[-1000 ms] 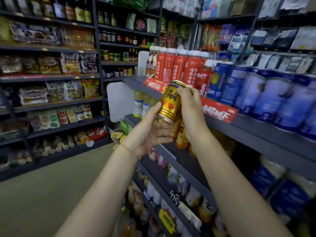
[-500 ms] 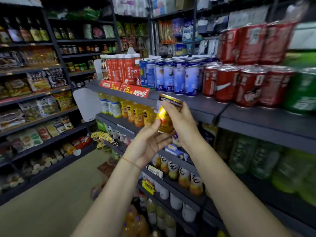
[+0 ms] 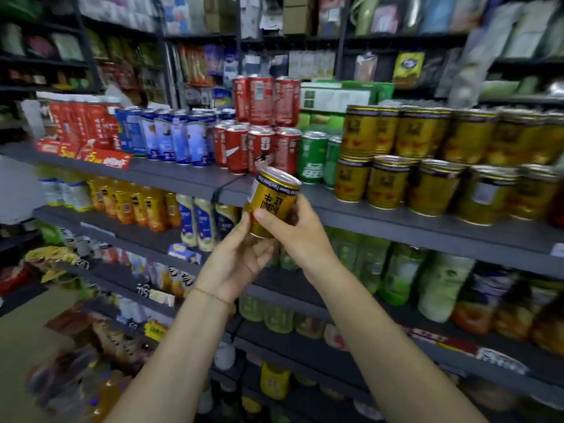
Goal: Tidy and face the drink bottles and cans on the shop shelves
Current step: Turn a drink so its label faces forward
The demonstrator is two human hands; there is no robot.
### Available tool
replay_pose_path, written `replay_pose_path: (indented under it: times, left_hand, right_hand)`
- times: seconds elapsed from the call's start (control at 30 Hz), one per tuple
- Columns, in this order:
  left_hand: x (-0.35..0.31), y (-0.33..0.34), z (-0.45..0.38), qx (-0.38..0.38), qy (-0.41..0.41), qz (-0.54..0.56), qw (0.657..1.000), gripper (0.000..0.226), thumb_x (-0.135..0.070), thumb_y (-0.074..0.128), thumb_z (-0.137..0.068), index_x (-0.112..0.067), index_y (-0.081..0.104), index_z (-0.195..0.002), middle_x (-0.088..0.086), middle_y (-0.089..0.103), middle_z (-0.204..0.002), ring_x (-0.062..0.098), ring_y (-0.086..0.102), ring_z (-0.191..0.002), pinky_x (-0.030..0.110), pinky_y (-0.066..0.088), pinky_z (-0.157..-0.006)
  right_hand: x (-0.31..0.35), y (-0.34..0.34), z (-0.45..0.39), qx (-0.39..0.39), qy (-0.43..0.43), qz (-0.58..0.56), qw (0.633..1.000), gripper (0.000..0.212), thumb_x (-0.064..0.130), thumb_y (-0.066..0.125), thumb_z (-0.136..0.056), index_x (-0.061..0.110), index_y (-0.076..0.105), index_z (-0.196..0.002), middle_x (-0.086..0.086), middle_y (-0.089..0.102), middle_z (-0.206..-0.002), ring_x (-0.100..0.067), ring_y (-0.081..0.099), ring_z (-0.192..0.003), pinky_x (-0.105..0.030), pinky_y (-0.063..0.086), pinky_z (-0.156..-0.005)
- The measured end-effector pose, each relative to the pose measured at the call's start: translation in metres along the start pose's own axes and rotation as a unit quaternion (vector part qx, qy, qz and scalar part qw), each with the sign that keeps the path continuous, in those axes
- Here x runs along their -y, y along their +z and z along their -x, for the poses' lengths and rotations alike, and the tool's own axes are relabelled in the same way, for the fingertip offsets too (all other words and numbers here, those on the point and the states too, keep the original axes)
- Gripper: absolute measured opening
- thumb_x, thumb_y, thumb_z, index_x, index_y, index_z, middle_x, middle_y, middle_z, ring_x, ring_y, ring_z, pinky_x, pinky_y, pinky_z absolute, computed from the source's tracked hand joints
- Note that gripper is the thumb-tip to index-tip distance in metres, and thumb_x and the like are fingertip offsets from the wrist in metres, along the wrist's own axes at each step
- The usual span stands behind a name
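A short gold can (image 3: 273, 199) with black lettering is held in front of the grey top shelf (image 3: 396, 218), tilted with its top toward the shelf. My right hand (image 3: 293, 230) grips its lower side, thumb across the label. My left hand (image 3: 238, 261) cups it from below with fingers curled at its base. On the shelf to the right stand matching gold cans (image 3: 427, 160), stacked two high. Red cans (image 3: 256, 148), green cans (image 3: 314, 160) and blue-white cans (image 3: 180, 135) stand to the left of them.
Lower shelves hold yellow and orange bottles (image 3: 137, 203), white bottles (image 3: 198, 221) and green bottles (image 3: 381, 267). Red cartons (image 3: 82, 123) stand at the top shelf's left end. The aisle floor (image 3: 27, 346) lies at lower left. Snack shelves fill the background.
The view has swung right along the shelf, bringing the stacked gold cans into sight. Both hands kept hold of the gold can and moved with it; the can has turned in my hands.
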State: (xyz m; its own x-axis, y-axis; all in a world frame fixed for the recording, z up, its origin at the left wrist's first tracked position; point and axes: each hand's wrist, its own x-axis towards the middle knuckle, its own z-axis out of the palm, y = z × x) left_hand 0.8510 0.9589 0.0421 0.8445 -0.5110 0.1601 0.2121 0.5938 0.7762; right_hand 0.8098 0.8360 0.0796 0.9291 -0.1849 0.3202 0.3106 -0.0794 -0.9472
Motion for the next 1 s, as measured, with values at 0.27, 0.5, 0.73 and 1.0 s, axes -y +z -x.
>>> replay_pose_path:
  times: [0.27,0.5,0.73,1.0]
  left_hand:
    - [0.109,0.19,-0.054,0.003,0.079,-0.133,0.988,0.047,-0.044,0.059,-0.092,-0.019,0.057,-0.132,0.008,0.066,-0.127,0.021,0.068,-0.102,0.03,0.055,-0.074]
    - [0.158,0.264,-0.096,-0.142,0.376,-0.604,0.688,0.053,-0.033,0.055,-0.082,-0.016,0.056,-0.133,0.005,0.05,-0.14,0.023,0.043,-0.131,0.041,0.033,-0.113]
    - [0.14,0.245,-0.11,-0.284,0.284,-0.663,0.632,0.089,-0.027,0.067,-0.085,-0.012,0.015,-0.156,0.008,0.013,-0.163,0.028,0.01,-0.15,0.045,0.013,-0.121]
    - [0.11,0.214,-0.105,-0.183,0.292,-0.706,0.619,0.069,-0.025,0.061,-0.086,-0.019,0.034,-0.149,-0.002,0.039,-0.152,0.02,0.038,-0.137,0.043,0.039,-0.109]
  right_hand:
    - [0.047,-0.223,0.032,-0.102,-0.092,0.047,0.989,0.064,0.026,0.089,-0.07,0.02,0.06,-0.126,0.003,0.072,-0.114,-0.009,0.068,-0.105,-0.035,0.056,-0.092]
    - [0.092,-0.329,0.022,-0.168,-0.158,0.109,0.967,0.067,0.026,0.089,-0.069,0.024,0.058,-0.127,0.014,0.067,-0.115,0.001,0.061,-0.105,-0.01,0.048,-0.084]
    - [0.101,-0.338,0.001,-0.176,-0.175,0.15,0.957,0.079,0.04,0.089,-0.066,0.025,0.054,-0.135,0.009,0.061,-0.129,-0.011,0.054,-0.122,-0.038,0.047,-0.105]
    - [0.099,-0.271,-0.042,-0.126,-0.157,0.23,0.952,0.081,0.043,0.088,-0.067,0.019,0.053,-0.136,0.006,0.061,-0.129,-0.014,0.054,-0.12,-0.031,0.047,-0.098]
